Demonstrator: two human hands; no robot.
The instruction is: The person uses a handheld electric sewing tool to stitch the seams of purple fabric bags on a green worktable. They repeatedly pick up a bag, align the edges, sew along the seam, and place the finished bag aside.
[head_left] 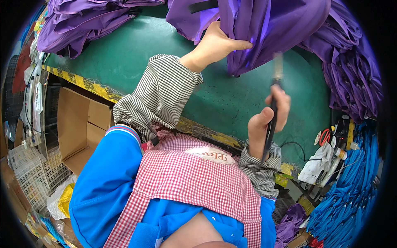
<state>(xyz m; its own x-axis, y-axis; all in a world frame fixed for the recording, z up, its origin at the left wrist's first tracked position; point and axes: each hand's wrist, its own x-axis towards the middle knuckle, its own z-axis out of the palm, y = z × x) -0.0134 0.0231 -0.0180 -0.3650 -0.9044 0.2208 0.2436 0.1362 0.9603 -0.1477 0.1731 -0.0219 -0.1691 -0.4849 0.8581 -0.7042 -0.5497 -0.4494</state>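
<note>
My left hand [219, 46] pinches the lower edge of a purple fabric piece [285, 25], which looks like a sewn bag, above the green tabletop. Its thumb points right along the folds, and a violet sheen lies on the fabric there. My right hand [275, 111] is closed around a slim dark-handled tool [271, 128] with a pale, narrow tip, held upright below the bag's right side. The tip is smeared by motion, so its exact kind does not show. A small gap separates it from the fabric.
More purple fabric piles lie on the green table [223, 97] at far left [82, 27] and right [351, 70]. Yellow-black tape marks its near edge. Lower right hang blue straps [347, 186] and red-handled scissors [324, 136]. An opened cardboard box [74, 120] stands at left.
</note>
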